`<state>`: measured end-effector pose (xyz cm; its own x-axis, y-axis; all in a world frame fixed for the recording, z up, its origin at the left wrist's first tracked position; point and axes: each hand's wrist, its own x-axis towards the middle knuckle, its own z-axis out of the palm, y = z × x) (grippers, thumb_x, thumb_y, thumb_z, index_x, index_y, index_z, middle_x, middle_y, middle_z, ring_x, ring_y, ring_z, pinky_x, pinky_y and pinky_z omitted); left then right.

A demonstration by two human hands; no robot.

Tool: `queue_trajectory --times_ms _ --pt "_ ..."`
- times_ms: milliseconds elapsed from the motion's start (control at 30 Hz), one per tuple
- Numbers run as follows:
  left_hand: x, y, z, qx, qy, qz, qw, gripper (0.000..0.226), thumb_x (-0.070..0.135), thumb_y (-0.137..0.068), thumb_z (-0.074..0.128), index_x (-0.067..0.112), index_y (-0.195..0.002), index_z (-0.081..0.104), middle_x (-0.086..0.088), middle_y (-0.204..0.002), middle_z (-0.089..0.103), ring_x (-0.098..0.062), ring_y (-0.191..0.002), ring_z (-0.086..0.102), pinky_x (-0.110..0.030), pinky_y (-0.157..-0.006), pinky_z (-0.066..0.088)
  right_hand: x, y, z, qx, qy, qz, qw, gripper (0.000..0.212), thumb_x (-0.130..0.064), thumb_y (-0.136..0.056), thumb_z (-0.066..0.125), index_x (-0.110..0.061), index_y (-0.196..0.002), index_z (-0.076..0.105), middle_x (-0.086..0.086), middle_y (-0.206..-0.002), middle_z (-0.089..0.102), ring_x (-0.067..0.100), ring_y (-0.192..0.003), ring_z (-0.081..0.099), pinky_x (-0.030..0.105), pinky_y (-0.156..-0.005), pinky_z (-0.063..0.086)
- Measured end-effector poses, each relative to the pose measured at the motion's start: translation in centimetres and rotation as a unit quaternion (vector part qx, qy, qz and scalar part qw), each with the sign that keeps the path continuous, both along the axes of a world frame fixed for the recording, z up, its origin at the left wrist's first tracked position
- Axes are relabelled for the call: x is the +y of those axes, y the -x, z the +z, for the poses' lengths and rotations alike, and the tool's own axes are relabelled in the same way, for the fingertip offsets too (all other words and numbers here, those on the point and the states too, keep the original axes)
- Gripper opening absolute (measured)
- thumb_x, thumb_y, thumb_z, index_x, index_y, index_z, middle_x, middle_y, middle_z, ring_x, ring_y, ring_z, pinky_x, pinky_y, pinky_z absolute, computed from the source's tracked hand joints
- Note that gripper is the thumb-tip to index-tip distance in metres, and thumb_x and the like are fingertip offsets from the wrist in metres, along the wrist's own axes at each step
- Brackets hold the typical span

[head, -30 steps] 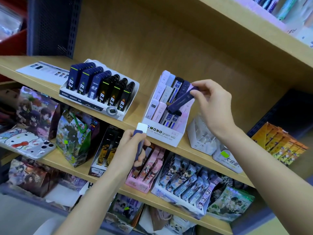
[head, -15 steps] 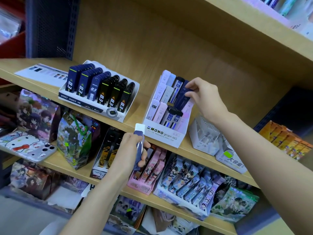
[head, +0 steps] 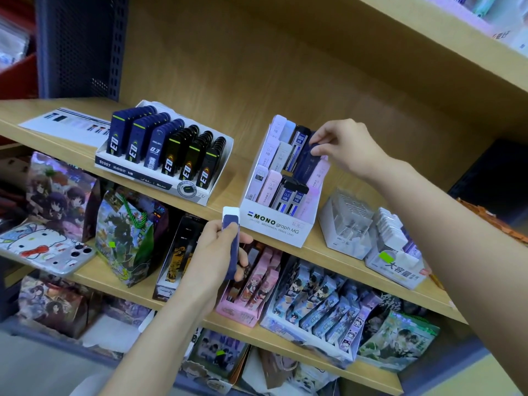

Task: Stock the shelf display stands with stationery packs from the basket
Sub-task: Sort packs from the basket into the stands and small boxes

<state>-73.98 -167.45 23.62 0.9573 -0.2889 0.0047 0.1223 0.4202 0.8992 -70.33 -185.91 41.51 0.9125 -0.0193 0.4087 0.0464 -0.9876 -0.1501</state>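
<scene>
While left hand [head: 213, 254] clasps blue case [head: 230, 222], right hand [head: 347, 147] pinches navy case [head: 305, 164], apparently seated in MONO stand [head: 274, 224].

— Rows in the white cardboard tray [head: 123, 168]?
— Six: three of navy plastic lead cases [head: 134, 135], three of black ones [head: 197, 155].
— Slim navy packs [head: 231, 241] held?
— Two: left hand [head: 211, 252] one, right hand [head: 348, 144] one.

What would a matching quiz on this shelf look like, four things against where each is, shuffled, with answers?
1 right hand
2 left hand
3 white tray of black and navy cases
4 cartoon cat phone case

A lower shelf, far left
B pinching a navy pack in the MONO stand's upper tier
C middle shelf, left of the MONO stand
D gripping a white-capped navy pack below the stand

Pairs: 1-B, 2-D, 3-C, 4-A
</scene>
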Motion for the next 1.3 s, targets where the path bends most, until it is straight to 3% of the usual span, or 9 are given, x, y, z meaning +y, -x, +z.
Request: queue_trajectory --times_ms 233,333,500,700,833,967,1100,1233,1300 --pt "0.1 0.3 0.3 -0.025 -0.024 0.009 0.999 0.018 0.023 -0.101 0.041 0.006 -0.098 0.047 -0.006 -0.081 0.059 -0.006 -0.038 0.043 -0.019 -0.035 0.033 -0.4 -0.3 -2.1 -0.083 -0.01 -0.016 0.996 0.013 -0.008 -0.089 0.062 -0.01 -0.101 0.065 -0.003 -0.091 0.06 0.012 -0.087 0.058 0.023 -0.081 0.048" --pt "0.1 0.2 0.2 -0.025 -0.024 0.014 0.999 0.016 0.023 -0.101 0.041 0.008 -0.097 0.046 -0.004 -0.082 0.06 -0.007 -0.041 0.045 -0.02 -0.035 0.034 -0.4 -0.1 -2.5 -0.111 -0.019 0.003 0.994 0.012 -0.008 -0.089 0.06 -0.009 -0.1 0.066 -0.002 -0.091 0.062 0.011 -0.087 0.058 0.026 -0.083 0.049" --pt "0.2 0.1 0.2 -0.022 -0.029 0.017 0.999 0.015 0.022 -0.101 0.041 0.01 -0.093 0.045 -0.004 -0.082 0.06 -0.007 -0.042 0.045 -0.02 -0.034 0.033 -0.9 0.0 -1.8 -0.053 0.009 -0.002 0.999 0.011 -0.008 -0.088 0.062 -0.012 -0.097 0.066 0.003 -0.093 0.065 0.019 -0.088 0.061 0.035 -0.084 0.051" --pt "0.3 0.2 0.3 -0.03 -0.024 0.015 0.999 0.014 0.023 -0.099 0.046 0.009 -0.095 0.047 -0.001 -0.076 0.06 -0.007 -0.042 0.044 -0.019 -0.035 0.032 -0.3 0.0 -2.4 -0.053 0.096 -0.002 0.994 0.016 -0.013 -0.083 0.071 -0.013 -0.099 0.07 0.0 -0.096 0.055 0.013 -0.085 0.051 0.027 -0.075 0.042" --pt "0.5 0.1 0.5 -0.033 -0.02 -0.005 0.999 0.018 0.026 -0.098 0.048 0.008 -0.094 0.047 0.005 -0.059 0.053 -0.005 -0.037 0.035 -0.017 -0.034 0.024 -0.2 -0.1 -2.9 -0.081 0.096 -0.029 0.992 0.021 -0.015 -0.082 0.071 -0.014 -0.103 0.066 0.0 -0.095 0.056 0.013 -0.082 0.051 0.027 -0.07 0.041" --pt "0.7 0.0 0.6 0.02 0.04 -0.03 0.999 0.028 0.021 -0.102 0.033 0.006 -0.083 0.048 -0.003 -0.059 0.044 -0.008 -0.038 0.033 -0.018 -0.033 0.024 0.3 0.7 -3.8 -0.123 0.143 -0.041 0.981 0.021 -0.018 -0.092 0.058 -0.012 -0.112 0.059 0.005 -0.108 0.056 0.02 -0.102 0.049 0.026 -0.074 0.034" --pt "0.6 -0.1 0.4 0.009 0.063 -0.04 0.997 0.022 0.012 -0.102 0.032 0.007 -0.09 0.05 -0.007 -0.069 0.052 -0.013 -0.048 0.038 -0.02 -0.038 0.031 2.8 3.5 -5.8 -0.14 0.03 0.022 0.989 0.015 -0.019 -0.098 0.047 -0.014 -0.102 0.06 -0.002 -0.1 0.056 0.013 -0.087 0.051 0.025 -0.074 0.042" --pt "0.5 0.6 0.6 -0.059 0.062 -0.061 0.994 0.017 0.015 -0.101 0.039 0.012 -0.108 0.053 0.0 -0.076 0.065 -0.01 -0.05 0.045 -0.02 -0.041 0.035 5.7 6.5 -8.1 -0.014 -0.077 0.068 0.995 0.016 -0.026 -0.095 0.053 -0.018 -0.102 0.065 -0.007 -0.094 0.061 -0.002 -0.077 0.053 0.007 -0.072 0.04" --pt "0.5 0.9 0.6 -0.09 0.052 -0.073 0.992 0.018 0.017 -0.1 0.042 0.014 -0.113 0.054 -0.004 -0.079 0.065 -0.011 -0.05 0.045 -0.02 -0.041 0.034 6.4 7.3 -8.8 0.029 -0.131 0.073 0.988 0.009 -0.026 -0.091 0.06 -0.022 -0.098 0.065 -0.012 -0.087 0.063 -0.004 -0.072 0.055 0.007 -0.07 0.043"
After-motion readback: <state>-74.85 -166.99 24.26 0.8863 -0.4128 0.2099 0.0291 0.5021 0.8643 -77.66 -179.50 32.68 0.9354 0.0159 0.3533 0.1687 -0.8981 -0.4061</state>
